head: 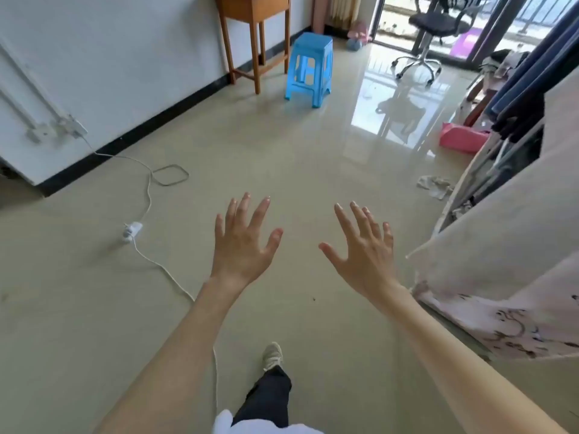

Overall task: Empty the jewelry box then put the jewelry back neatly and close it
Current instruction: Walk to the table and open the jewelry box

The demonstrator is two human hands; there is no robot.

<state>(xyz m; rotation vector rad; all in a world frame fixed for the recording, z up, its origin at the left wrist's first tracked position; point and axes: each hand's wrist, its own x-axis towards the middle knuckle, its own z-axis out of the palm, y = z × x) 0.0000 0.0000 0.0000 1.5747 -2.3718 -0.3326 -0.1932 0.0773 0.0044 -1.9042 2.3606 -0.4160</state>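
Both arms reach forward over the floor (282, 158), backs of the hands up. The left hand (242, 245) has its fingers (264, 211) straight and spread, grasping nothing. The right hand (363, 252) is the same: fingers (344, 219) fanned out and released, thumb pointing toward the left hand. The two hands are near each other but apart, and neither touches anything.

The jewelry box cannot be seen from the head camera, so where it lies cannot be told.

Below the hands, one leg in dark trousers steps forward with a pale shoe (272, 355) on the glossy tile. A white cable (148, 195) runs from a wall fitting across the floor on the left, past a small white plug block (133, 231). Farther off, a blue stool (308, 68) stands just beside a wooden stand (253, 14) against the wall. A black office chair (438, 23) sits by the open balcony door. On the right, a pale printed cloth (507, 261) hangs over a frame with dark clothes (520, 98) behind it, and a pink bag (462, 139) lies on the floor near them.
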